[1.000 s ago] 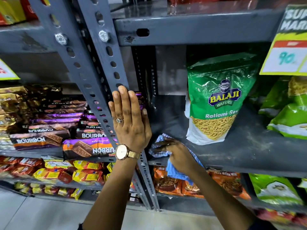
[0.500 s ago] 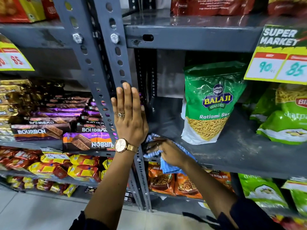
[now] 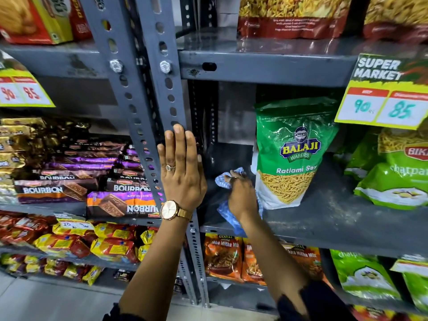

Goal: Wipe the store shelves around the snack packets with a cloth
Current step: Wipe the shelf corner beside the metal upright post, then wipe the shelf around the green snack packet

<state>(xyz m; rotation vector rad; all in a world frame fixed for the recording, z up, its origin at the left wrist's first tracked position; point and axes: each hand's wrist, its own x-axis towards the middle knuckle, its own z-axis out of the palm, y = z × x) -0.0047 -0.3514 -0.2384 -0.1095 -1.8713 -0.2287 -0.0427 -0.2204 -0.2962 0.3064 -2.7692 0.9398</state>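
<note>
A: Status, mid shelf (image 3: 335, 218)?

B: Right hand (image 3: 242, 195) closed on the blue checked cloth (image 3: 223, 179), pressed flat to the shelf surface near its left end, just beside the green Balaji Ratlami Sev packet (image 3: 293, 154). Cloth tail hangs over the front edge. Left hand (image 3: 181, 172) open, fingers straight, palm flat on the slotted grey upright (image 3: 166, 93); holding nothing, acts as a brace.

A: Progress est.?

B: Early/mid, as a judgement. Left-end strip looks darker and cleaner; the stretch right of the Balaji packet shows pale dust smears, so approx. that whole span is left. Shelf above and shelf below w/ orange Mitha Mix packets (image 3: 222, 258): condition cannot be told.

A: Clearance?

B: Left: upright and rear corner post bound the stroke. Right: Balaji packet nearly touches the wrist; no room to pass w/o shifting it. Open lane runs along the front edge in front of the packet, then a bare gap before the green Bikaji packets (image 3: 393, 179) at the right end. Overhead: price card (image 3: 384, 98) hangs from the upper shelf's front edge.
</note>
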